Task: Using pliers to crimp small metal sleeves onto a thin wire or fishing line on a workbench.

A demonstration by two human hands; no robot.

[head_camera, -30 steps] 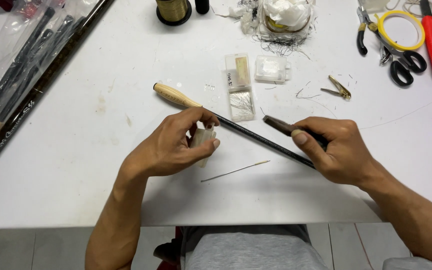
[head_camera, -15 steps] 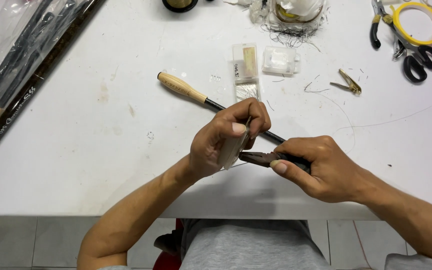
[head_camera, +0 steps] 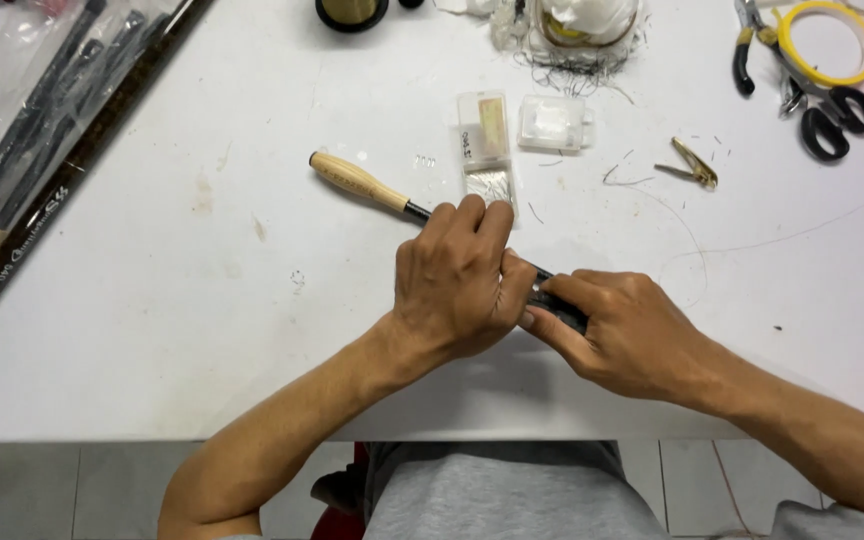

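Left hand (head_camera: 462, 275): closed over the middle of the rod, palm down, fingers curled across the dark shaft; what lies under the palm is hidden.
Rod (head_camera: 357, 182): slim dark shaft with a pale wooden handle, lying diagonally on the white table (head_camera: 152, 300); handle end points toward the far left corner, shaft runs under both hands near the front edge.
Right hand (head_camera: 624, 335): closed on the dark end of the rod, thumb and fingers pinching it, fingertips touching the left hand.
Bagged rods (head_camera: 42, 150): long dark rods in clear plastic, laid along the left edge.
Small clear boxes (head_camera: 522, 125): two, side by side, just beyond the hands toward the far edge; a shiny packet (head_camera: 487, 185) lies just in front of them.
Brass clip (head_camera: 692, 165): right of the boxes, among loose thread scraps.
Pliers and scissors (head_camera: 822, 110): far right corner, beside a yellow tape ring (head_camera: 832, 40).
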